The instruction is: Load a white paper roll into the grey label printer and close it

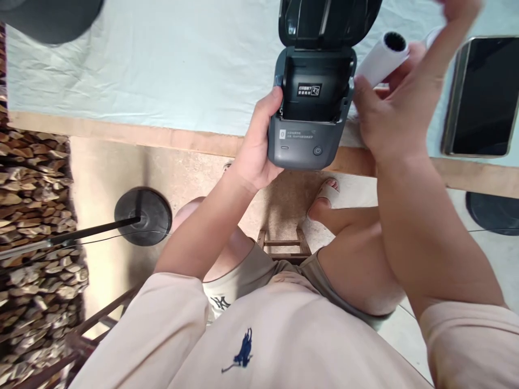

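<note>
A dark grey portable label printer is held over the table's front edge, its black lid flipped up and its inner bay bare. My left hand is closed around the printer's left side, thumb along the rim. My right hand grips a white paper roll with a dark hollow core, just right of the printer. One finger of that hand stretches up, blurred. Part of another white object shows behind these fingers, too hidden to name.
A phone lies at the right on the pale blue cloth covering the table. Something dark and rounded sits at the upper left. Below are a black round stand base, stacked firewood and a wooden stool.
</note>
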The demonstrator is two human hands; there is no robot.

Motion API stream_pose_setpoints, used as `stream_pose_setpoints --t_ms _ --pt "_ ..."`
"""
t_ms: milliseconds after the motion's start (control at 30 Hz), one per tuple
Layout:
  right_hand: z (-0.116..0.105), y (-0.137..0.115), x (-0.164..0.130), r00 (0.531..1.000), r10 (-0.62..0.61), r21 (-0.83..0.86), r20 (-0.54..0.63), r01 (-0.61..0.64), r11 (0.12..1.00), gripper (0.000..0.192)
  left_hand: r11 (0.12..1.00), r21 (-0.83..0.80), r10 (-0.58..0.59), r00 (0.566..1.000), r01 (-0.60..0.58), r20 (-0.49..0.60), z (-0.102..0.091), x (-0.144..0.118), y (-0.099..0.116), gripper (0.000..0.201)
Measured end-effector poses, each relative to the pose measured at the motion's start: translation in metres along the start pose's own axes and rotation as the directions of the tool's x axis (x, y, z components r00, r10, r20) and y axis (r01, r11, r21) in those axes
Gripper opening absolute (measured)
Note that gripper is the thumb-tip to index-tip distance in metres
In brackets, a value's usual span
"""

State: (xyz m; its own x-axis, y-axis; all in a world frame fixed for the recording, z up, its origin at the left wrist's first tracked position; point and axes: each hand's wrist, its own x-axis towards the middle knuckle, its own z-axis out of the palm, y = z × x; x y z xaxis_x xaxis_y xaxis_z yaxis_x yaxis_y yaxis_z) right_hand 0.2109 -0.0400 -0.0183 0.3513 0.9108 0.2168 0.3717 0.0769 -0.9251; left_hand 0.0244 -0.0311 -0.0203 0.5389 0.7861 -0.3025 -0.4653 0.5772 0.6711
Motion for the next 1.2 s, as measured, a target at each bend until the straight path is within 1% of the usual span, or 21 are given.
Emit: stream_pose_setpoints --t_ms 67,133,233,300,367,433,500,533,567,633,667,700,733,767,800,833,867,933,1000,1100,1200 --pt "-0.001 -0.006 -0.002 0.996 0.059 0.305 -0.072 -0.035 0.952 0.051 1.000 -0.012 -0.002 1.000 0.002 -0.026 0.000 0.000 0.000 0.043" --pt "-0.003 -0.017 -0.003 0.980 0.194 0.540 -0.036 -0.144 0.829 0.033 0.999 -0.032 -0.007 0.999 0.006 -0.049 0.000 0.000 0.000 0.043" --pt "-0.007 -0.029 -0.001 0.888 0.443 0.693 0.122 -0.395 0.602 0.019 0.999 -0.037 -0.024 0.997 0.021 -0.069 0.001 0.000 0.000 0.045" --pt "-0.008 -0.031 0.002 0.840 0.514 0.737 0.176 -0.459 0.497 0.022 0.999 -0.028 -0.029 0.998 0.028 -0.059 0.004 -0.001 0.002 0.043" --pt "-0.007 -0.031 0.002 0.848 0.510 0.760 0.143 -0.424 0.492 0.028 0.999 -0.034 -0.017 1.000 0.017 -0.003 0.008 -0.002 0.005 0.038" --pt "-0.004 -0.031 -0.001 0.898 0.429 0.749 0.092 -0.347 0.565 0.036 0.998 -0.055 0.010 0.996 -0.005 0.089 0.012 -0.003 0.007 0.040" --pt "-0.003 -0.034 -0.006 0.974 0.227 0.687 0.005 -0.168 0.706 0.042 0.998 -0.067 0.029 0.985 -0.018 0.168 0.013 -0.004 0.007 0.045" --pt "-0.002 -0.036 -0.009 0.993 0.109 0.640 -0.054 -0.049 0.766 0.046 0.998 -0.065 0.039 0.982 -0.027 0.185 0.014 -0.004 0.007 0.045" --pt "-0.002 -0.038 -0.011 0.994 0.067 0.609 -0.082 -0.004 0.793 0.052 0.998 -0.059 0.043 0.981 -0.032 0.191 0.014 -0.004 0.006 0.044" --pt "-0.003 -0.041 -0.014 0.985 0.169 0.571 -0.021 -0.127 0.811 0.056 0.998 -0.055 0.039 0.983 -0.030 0.180 0.013 -0.004 0.004 0.040" --pt "-0.004 -0.042 -0.015 0.981 0.192 0.495 0.024 -0.179 0.850 0.054 0.998 -0.060 0.037 0.985 -0.027 0.169 0.013 -0.005 0.003 0.037" --pt "-0.005 -0.043 -0.015 0.989 0.138 0.363 0.050 -0.146 0.920 0.051 0.997 -0.067 0.034 0.987 -0.023 0.156 0.014 -0.005 0.002 0.034" --pt "-0.006 -0.043 -0.015 0.998 -0.007 0.169 0.069 -0.005 0.986 0.045 0.997 -0.073 0.027 0.989 -0.017 0.142 0.015 -0.005 0.002 0.033" --pt "-0.006 -0.043 -0.016 0.972 -0.209 -0.053 0.103 0.215 0.975 0.041 0.997 -0.077 0.019 0.992 -0.009 0.121 0.017 -0.006 0.002 0.032" --pt "-0.006 -0.044 -0.016 0.915 -0.375 -0.245 0.152 0.402 0.882 0.039 0.997 -0.078 0.009 0.996 -0.003 0.085 0.019 -0.006 0.002 0.031" --pt "-0.005 -0.046 -0.017 0.878 -0.438 -0.375 0.195 0.479 0.794 0.039 0.997 -0.076 -0.008 0.999 0.011 0.040 0.021 -0.007 0.002 0.030" --pt "-0.004 -0.048 -0.017 0.878 -0.423 -0.449 0.222 0.477 0.755 0.038 0.997 -0.077 -0.029 1.000 0.028 -0.012 0.023 -0.007 0.002 0.029" --pt "-0.002 -0.052 -0.018 0.918 -0.317 -0.516 0.238 0.396 0.759 0.035 0.995 -0.081 -0.067 0.992 0.059 -0.103 0.026 -0.008 0.003 0.028" --pt "-0.001 -0.055 -0.018 0.936 -0.241 -0.532 0.258 0.345 0.773 0.029 0.995 -0.068 -0.078 0.989 0.070 -0.127 0.027 -0.008 0.004 0.028" --pt "-0.004 -0.055 -0.018 0.934 -0.224 -0.499 0.279 0.340 0.797 0.019 0.997 -0.028 -0.069 0.996 0.068 -0.047 0.023 -0.007 0.004 0.032" --pt "-0.007 -0.055 -0.020 0.916 -0.256 -0.441 0.308 0.376 0.815 0.021 0.999 -0.008 -0.046 0.998 0.046 0.032 0.018 -0.007 0.003 0.034"
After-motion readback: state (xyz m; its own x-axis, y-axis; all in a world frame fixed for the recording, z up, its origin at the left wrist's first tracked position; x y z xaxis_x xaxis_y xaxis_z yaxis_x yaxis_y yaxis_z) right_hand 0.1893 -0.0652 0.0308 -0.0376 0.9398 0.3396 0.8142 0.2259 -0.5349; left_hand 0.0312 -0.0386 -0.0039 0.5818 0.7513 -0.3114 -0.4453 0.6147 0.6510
